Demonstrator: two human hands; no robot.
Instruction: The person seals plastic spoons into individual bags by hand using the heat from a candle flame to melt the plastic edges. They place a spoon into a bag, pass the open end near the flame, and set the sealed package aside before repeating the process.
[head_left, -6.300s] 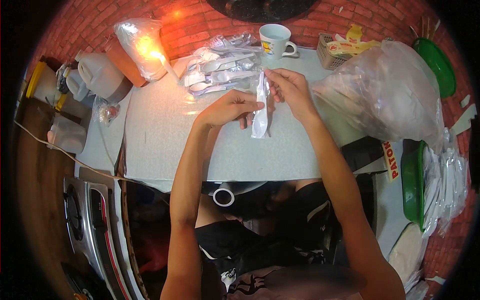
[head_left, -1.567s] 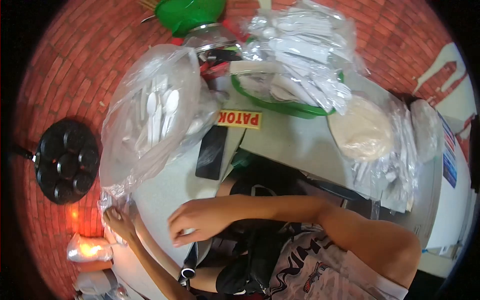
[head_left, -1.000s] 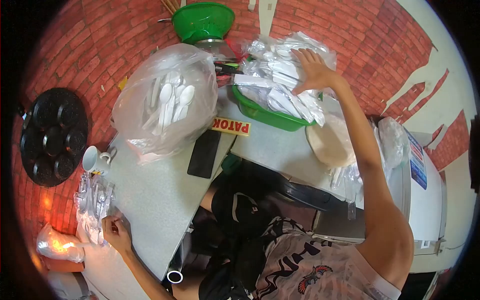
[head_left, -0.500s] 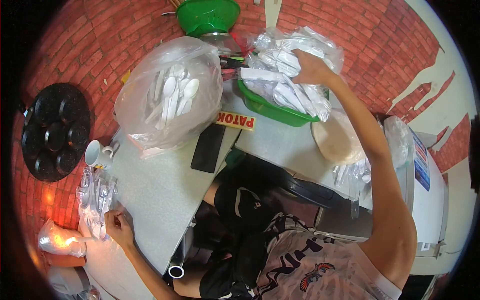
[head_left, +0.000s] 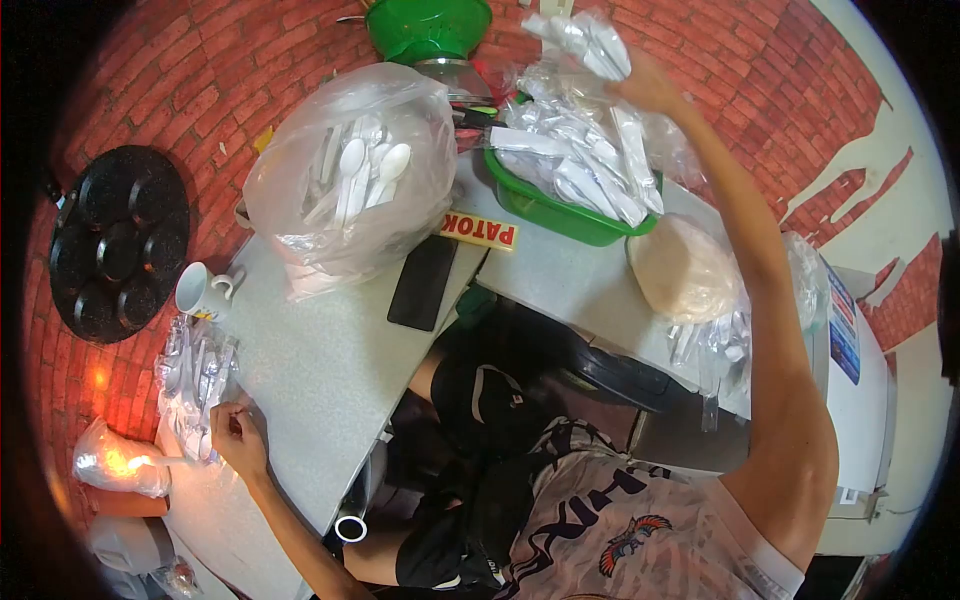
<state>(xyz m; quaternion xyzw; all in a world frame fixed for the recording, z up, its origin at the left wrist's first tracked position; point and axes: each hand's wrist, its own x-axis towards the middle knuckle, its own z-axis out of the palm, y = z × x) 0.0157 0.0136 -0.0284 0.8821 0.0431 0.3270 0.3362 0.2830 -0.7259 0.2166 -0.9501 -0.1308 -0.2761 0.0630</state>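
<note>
My right hand (head_left: 645, 88) is raised above the back of the green basin (head_left: 570, 228), closed on a bundle of plastic-wrapped white cutlery (head_left: 582, 42). Beneath it, the basin is heaped with more wrapped cutlery (head_left: 585, 165). My left hand (head_left: 238, 438) rests at the left edge of the table with its fingers curled, beside a pile of wrapped cutlery (head_left: 195, 380); whether it holds anything is too small to tell. White spoons (head_left: 350, 170) stand in a big clear plastic bag (head_left: 300, 225) at the back of the table.
A black phone (head_left: 421, 284) and a yellow PATOK sign (head_left: 480, 231) lie mid-table. A mug (head_left: 203, 292) stands at the left, near a black molded pan (head_left: 118, 245). A round wrapped pack (head_left: 685, 270) sits right of the basin. A green strainer (head_left: 430, 28) is at the back.
My right hand has lifted a wrapped bundle up from the basin's heap, moving toward the back. My left hand has stayed nearly in place. The whole view has shifted slightly.
</note>
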